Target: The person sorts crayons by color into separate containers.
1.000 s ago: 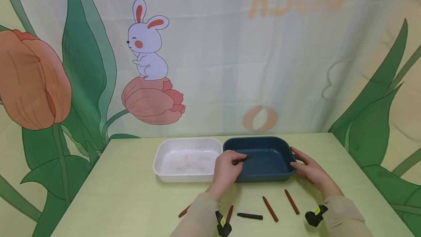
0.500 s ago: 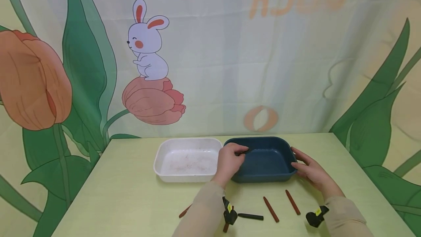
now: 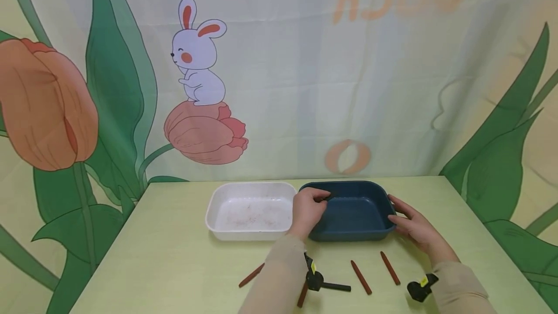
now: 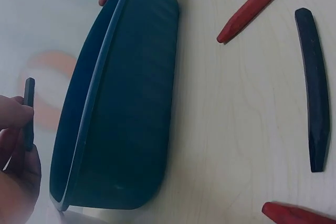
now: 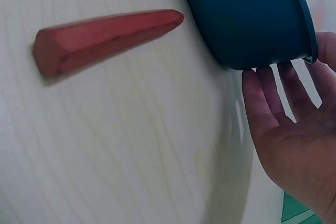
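My left hand (image 3: 309, 210) pinches a short dark crayon (image 4: 29, 114) between thumb and fingers, above the left part of a dark blue tray (image 3: 348, 235). At the tray's right end, my right hand (image 3: 420, 229) rests with its fingers fairly straight. Its fingertips touch the outer wall, and the thumb lies at the rim. On the table in front of the tray lie several red-brown crayons (image 3: 361, 277) and a black crayon (image 3: 337, 286). My left forearm and its wrist camera partly cover a few of these.
Left of the blue tray stands a white tray (image 3: 250, 235) with reddish crumbs on its floor, the two nearly side by side. Both sit near the back edge of the pale table (image 3: 174, 260). Behind it hangs a cloth (image 3: 279, 86) printed with flowers and a rabbit.
My left hand has moved slightly back and right over the blue tray, carrying the dark crayon. Its forearm now uncovers more of the left red-brown crayon. My right hand has stayed at the tray's end.
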{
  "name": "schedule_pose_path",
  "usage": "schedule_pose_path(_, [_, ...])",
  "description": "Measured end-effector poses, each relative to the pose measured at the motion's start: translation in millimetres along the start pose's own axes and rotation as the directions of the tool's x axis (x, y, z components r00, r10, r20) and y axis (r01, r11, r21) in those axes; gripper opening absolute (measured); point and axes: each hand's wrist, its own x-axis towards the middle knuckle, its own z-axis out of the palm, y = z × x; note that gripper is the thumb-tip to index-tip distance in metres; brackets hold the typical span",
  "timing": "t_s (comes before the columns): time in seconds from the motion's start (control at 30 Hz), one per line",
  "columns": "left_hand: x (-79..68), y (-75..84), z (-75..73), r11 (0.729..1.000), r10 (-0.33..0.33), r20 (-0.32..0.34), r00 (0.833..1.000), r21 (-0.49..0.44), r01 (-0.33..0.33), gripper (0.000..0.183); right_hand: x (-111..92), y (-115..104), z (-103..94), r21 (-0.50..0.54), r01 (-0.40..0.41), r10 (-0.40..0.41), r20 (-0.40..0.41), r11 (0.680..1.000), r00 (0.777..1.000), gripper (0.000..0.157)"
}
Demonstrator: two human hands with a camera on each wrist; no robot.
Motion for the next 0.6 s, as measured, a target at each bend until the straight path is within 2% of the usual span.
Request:
schedule_pose_path(0.13, [1.6,2.9,1.2,1.0,-0.023,0.004,1.0,0.018,0.023,0.021,-0.2,-0.3,-0.3,-0.004,0.005,-0.005,0.006,1.0,1.0,0.07])
schedule_pose_path(0.37, [2.3,-3.8,6.5,0.998,0.023,-0.005,1.0,0.058,-0.023,0.034,-0.2,0.2,-0.2,-0.002,0.005,-0.005,0.003,1.0,1.0,0.07])
schedule_pose_path(0.6, [-0.5,-7.4,8.7,1.0,0.014,-0.03,0.999,-0.001,-0.014,0.035,0.0,-0.2,0.0,-0.007,0.012,-0.012,0.002,1.0,1.0,0.069])
